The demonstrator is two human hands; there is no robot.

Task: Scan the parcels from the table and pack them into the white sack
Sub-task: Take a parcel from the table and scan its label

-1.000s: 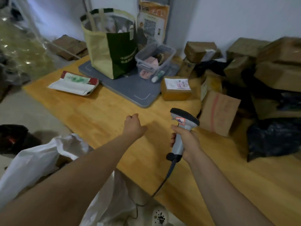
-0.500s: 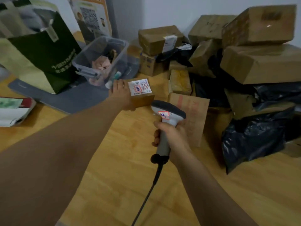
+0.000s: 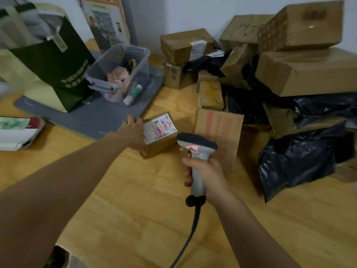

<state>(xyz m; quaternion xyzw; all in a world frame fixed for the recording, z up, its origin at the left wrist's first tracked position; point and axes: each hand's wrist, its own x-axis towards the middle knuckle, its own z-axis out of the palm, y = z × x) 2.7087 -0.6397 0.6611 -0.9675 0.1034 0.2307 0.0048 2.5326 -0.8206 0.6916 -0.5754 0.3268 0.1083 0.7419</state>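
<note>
The left hand point(image 3: 133, 132) reaches out over the wooden desk point(image 3: 135, 209) and grips the left end of a small brown parcel point(image 3: 164, 146). Its thumb lies along the parcel's far-left corner and its fingers are clamped round the near side. The parcel sits just off the front edge of a grey mat point(image 3: 92, 120), with its white shipping label point(image 3: 160, 129) facing up; the label carries red and blue handwriting. It looks slightly tilted, but the view is too blurred to tell whether it rests on the desk or is raised off it.

The right hand point(image 3: 206, 175) holds a grey barcode scanner point(image 3: 197, 149) upright, with its fingers wrapped tight round the handle. The scanner's dark head is just beside the parcel's right corner, and a black cable point(image 3: 193, 229) runs from the handle's base toward the near edge of the desk.

Right of the scanner a flat carton with red print point(image 3: 218, 128) leans against a heap of cardboard boxes point(image 3: 305, 70) and black plastic bags point(image 3: 297, 167), which fills the right end of the desk up to the wall. On the mat stand a clear plastic bin point(image 3: 119, 70) holding small items and a green and cream bag point(image 3: 48, 64). A white packet point(image 3: 17, 132) lies at the left edge, and a poster point(image 3: 106, 22) leans on the wall behind.
</note>
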